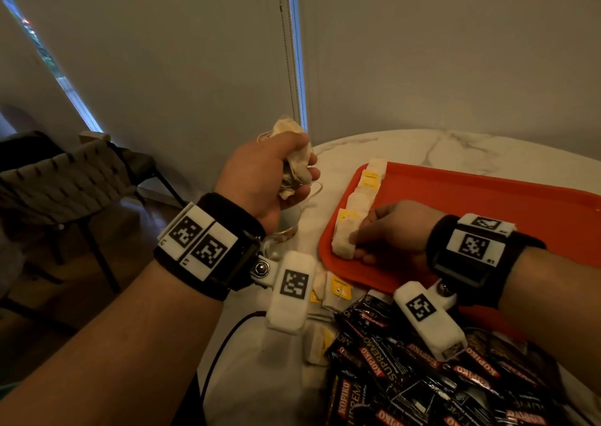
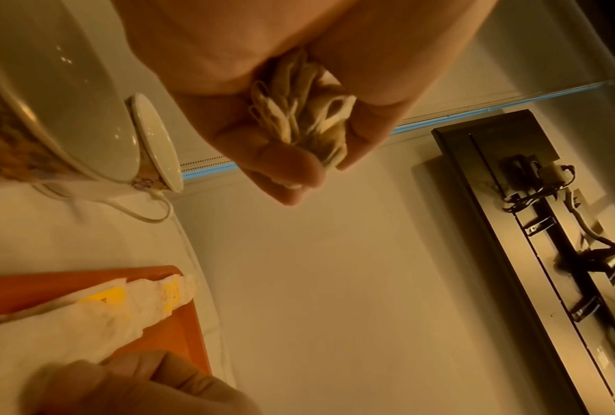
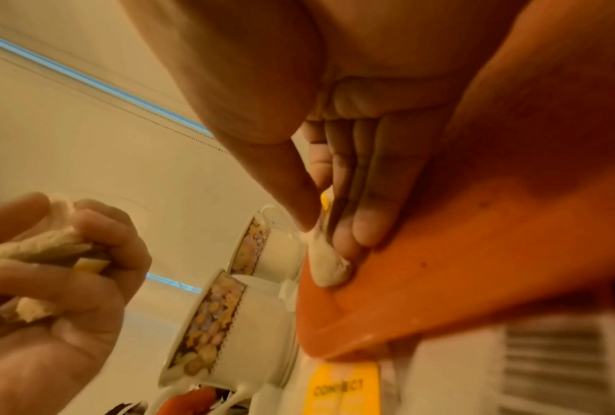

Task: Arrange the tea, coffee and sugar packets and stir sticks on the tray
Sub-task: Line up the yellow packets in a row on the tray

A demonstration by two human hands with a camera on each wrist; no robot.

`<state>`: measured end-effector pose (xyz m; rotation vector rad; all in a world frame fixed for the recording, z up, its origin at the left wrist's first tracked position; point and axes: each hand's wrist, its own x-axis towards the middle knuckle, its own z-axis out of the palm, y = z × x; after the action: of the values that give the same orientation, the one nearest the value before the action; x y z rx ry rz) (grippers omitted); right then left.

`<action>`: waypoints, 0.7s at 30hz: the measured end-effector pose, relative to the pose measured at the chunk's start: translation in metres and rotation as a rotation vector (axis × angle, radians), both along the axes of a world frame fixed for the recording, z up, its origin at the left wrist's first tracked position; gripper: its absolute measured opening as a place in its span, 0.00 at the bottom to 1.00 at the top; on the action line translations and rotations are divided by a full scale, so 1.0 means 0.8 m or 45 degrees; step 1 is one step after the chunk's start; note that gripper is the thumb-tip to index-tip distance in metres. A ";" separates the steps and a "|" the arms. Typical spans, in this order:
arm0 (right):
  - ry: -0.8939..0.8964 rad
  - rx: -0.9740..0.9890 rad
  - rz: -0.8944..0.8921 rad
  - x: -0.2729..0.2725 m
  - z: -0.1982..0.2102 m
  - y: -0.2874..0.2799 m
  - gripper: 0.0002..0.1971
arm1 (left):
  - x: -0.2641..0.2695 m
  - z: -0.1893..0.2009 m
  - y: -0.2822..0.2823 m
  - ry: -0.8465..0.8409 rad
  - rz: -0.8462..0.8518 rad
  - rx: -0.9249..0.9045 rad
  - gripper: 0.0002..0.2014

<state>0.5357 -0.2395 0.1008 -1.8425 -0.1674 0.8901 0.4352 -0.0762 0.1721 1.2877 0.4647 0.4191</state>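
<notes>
An orange tray (image 1: 487, 204) lies on the marble table. A row of white tea bags with yellow tags (image 1: 357, 204) runs along its left edge. My right hand (image 1: 357, 246) pinches the nearest tea bag (image 1: 341, 246) of that row between thumb and fingers, low on the tray (image 3: 476, 266). My left hand (image 1: 292, 172) is raised left of the tray and grips a bunch of tea bags (image 2: 305, 118) in its fist. Black Kopiko coffee packets (image 1: 422, 377) lie heaped at the near edge. More loose tea bags (image 1: 338, 290) lie beside them.
Two white patterned cups (image 3: 234, 323) stand on the table left of the tray, under my left hand. A chair (image 1: 65, 178) stands to the left beyond the table edge. A wall with blinds is close behind. Most of the tray's surface is bare.
</notes>
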 end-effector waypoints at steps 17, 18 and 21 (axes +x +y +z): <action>0.031 -0.066 0.070 -0.005 0.006 -0.007 0.06 | -0.002 -0.006 -0.005 0.079 -0.064 -0.036 0.13; 0.033 -0.069 0.088 -0.006 0.006 -0.006 0.06 | -0.001 -0.007 -0.006 0.084 -0.068 -0.038 0.13; -0.023 -0.080 0.129 -0.001 0.013 -0.007 0.08 | -0.001 -0.009 -0.009 0.093 -0.083 -0.009 0.11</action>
<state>0.5345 -0.2452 0.1115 -1.9148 -0.2486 0.9581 0.4347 -0.0831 0.1653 1.3106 0.4842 0.3163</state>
